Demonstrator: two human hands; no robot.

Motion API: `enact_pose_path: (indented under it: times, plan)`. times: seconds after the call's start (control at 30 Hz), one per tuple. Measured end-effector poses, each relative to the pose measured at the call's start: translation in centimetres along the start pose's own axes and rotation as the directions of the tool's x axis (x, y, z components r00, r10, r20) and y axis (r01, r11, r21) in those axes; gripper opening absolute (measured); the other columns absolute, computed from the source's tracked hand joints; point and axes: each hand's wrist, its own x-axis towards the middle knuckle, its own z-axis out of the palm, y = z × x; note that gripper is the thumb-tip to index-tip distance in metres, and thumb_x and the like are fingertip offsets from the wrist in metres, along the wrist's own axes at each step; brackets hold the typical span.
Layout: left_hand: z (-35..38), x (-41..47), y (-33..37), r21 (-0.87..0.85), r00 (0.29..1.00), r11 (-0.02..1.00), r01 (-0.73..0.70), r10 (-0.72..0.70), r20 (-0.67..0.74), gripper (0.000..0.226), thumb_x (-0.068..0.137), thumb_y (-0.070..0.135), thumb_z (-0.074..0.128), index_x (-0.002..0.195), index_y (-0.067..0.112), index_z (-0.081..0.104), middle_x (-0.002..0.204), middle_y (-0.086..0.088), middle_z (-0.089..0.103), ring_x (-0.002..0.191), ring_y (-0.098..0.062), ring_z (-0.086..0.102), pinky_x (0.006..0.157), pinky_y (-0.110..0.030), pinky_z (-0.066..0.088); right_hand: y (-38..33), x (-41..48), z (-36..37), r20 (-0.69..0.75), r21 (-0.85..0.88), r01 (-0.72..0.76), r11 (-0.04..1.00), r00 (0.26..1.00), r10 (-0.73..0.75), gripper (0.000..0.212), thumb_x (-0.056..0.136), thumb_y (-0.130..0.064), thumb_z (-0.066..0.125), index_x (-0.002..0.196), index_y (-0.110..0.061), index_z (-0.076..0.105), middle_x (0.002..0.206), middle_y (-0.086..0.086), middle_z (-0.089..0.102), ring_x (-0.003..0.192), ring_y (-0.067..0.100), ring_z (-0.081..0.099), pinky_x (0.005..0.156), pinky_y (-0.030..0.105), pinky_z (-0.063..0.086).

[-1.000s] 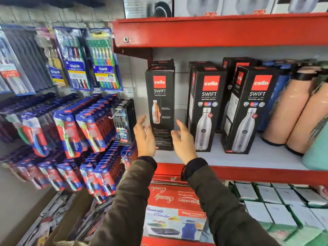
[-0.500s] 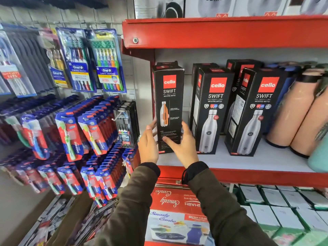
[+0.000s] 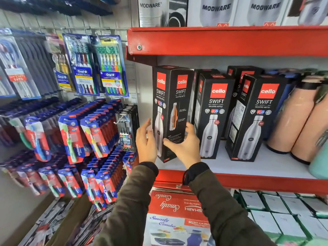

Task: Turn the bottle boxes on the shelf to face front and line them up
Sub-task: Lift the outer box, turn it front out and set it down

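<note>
Leftmost box [image 3: 171,110] now corner-on between hands.

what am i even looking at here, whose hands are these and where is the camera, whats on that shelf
There is no machine here: these are a person's two bare hands, filmed by a wide-angle camera worn on the person's head, looking forward and down. That is why the sleeves come in from the bottom edge.

The red shelf holds tall black bottle boxes, with peach-coloured bottles to their right. The left hand and the right hand are on either side of the leftmost box, near its lower part. That box stands turned on a corner, so two of its faces show at once. The middle box and the right box stand on the shelf untouched.

Toothbrush packs hang on the wall to the left.
</note>
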Motion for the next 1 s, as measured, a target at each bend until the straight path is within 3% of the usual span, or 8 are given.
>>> enact_pose_path:
  times: [0.1,0.27,0.4,0.53,0.6,0.73,0.9,1.0]
  plan:
    - [-0.1,1.6,-0.1,0.018,0.984,0.992,0.128,-0.13,0.125,0.04,0.105,0.022,0.038,0.143,0.017,0.05,0.142,0.004,0.051,0.132,-0.01,0.046,0.114,-0.028,0.032,0.2,0.1,-0.3,0.044,-0.003,0.011,1.0,0.999,-0.011,0.085,0.065,-0.029,0.087,0.136,-0.028,0.042,0.117,-0.013,0.061,0.112,0.007,0.061,0.091,0.009,0.042]
    - [-0.3,1.8,-0.2,0.009,0.975,0.989,0.148,-0.147,0.167,0.04,0.106,0.02,0.037,0.144,0.012,0.048,0.128,0.01,0.048,0.122,-0.005,0.042,0.104,-0.019,0.027,0.8,0.8,-0.4,0.143,-0.057,0.004,0.998,0.99,0.004,0.097,0.066,-0.044,0.079,0.149,-0.031,0.028,0.142,-0.007,0.054,0.133,0.01,0.051,0.113,0.037,0.043]
    - [-0.2,1.2,-0.9,0.022,0.985,0.994,0.106,-0.108,0.135,0.036,0.106,0.02,0.038,0.138,0.014,0.053,0.118,0.012,0.053,0.114,-0.008,0.049,0.097,-0.022,0.033,1.2,1.0,-0.3,0.215,-0.102,0.029,0.994,0.977,-0.006,0.105,0.077,-0.043,0.074,0.157,-0.031,0.008,0.16,-0.003,0.034,0.148,0.012,0.033,0.122,0.039,0.03]
    - [0.0,0.6,-1.5,0.021,0.99,0.996,0.085,-0.087,0.111,0.034,0.105,0.021,0.04,0.136,0.014,0.053,0.116,0.018,0.054,0.101,0.01,0.052,0.086,0.0,0.034,2.1,1.2,-0.1,0.243,-0.046,0.008,0.999,0.97,0.003,0.095,0.079,-0.043,0.067,0.156,-0.035,0.013,0.16,-0.002,0.036,0.147,0.012,0.036,0.12,0.042,0.035]
    - [0.0,0.8,-2.1,0.052,0.991,0.997,0.051,-0.057,0.125,0.031,0.105,0.022,0.042,0.131,0.018,0.056,0.11,0.019,0.06,0.097,0.018,0.055,0.085,0.0,0.037,2.3,1.1,-0.3,0.249,-0.032,-0.012,0.999,0.968,0.019,0.085,0.086,-0.029,0.067,0.156,-0.032,0.019,0.158,-0.001,0.039,0.144,0.009,0.038,0.116,0.033,0.041]
    - [0.4,0.8,-2.6,0.044,0.991,0.999,0.027,-0.033,0.128,0.03,0.103,0.022,0.046,0.131,0.016,0.057,0.118,0.006,0.066,0.108,-0.003,0.061,0.087,0.001,0.041,2.4,1.2,-1.0,0.263,-0.019,-0.019,1.0,0.965,0.024,0.068,0.096,-0.002,0.055,0.155,-0.022,0.028,0.152,0.002,0.047,0.135,0.003,0.042,0.092,-0.004,0.037]
    - [0.8,0.8,-2.8,0.034,0.99,0.999,0.022,-0.026,0.139,0.029,0.103,0.021,0.048,0.13,0.016,0.057,0.121,0.001,0.066,0.11,-0.011,0.063,0.092,-0.014,0.047,2.1,1.6,-0.8,0.254,-0.053,0.021,0.998,0.967,-0.007,0.064,0.098,-0.003,0.051,0.155,-0.022,0.028,0.154,0.001,0.045,0.139,0.005,0.039,0.114,0.018,0.033]
    - [0.7,0.8,-2.6,0.04,0.986,0.999,0.037,-0.042,0.16,0.029,0.102,0.022,0.049,0.129,0.015,0.057,0.122,0.003,0.065,0.105,-0.002,0.063,0.091,-0.014,0.049,2.0,1.6,-0.8,0.223,-0.071,0.015,0.997,0.975,0.001,0.062,0.099,-0.004,0.049,0.155,-0.024,0.029,0.151,0.002,0.048,0.137,0.006,0.042,0.112,0.019,0.03]
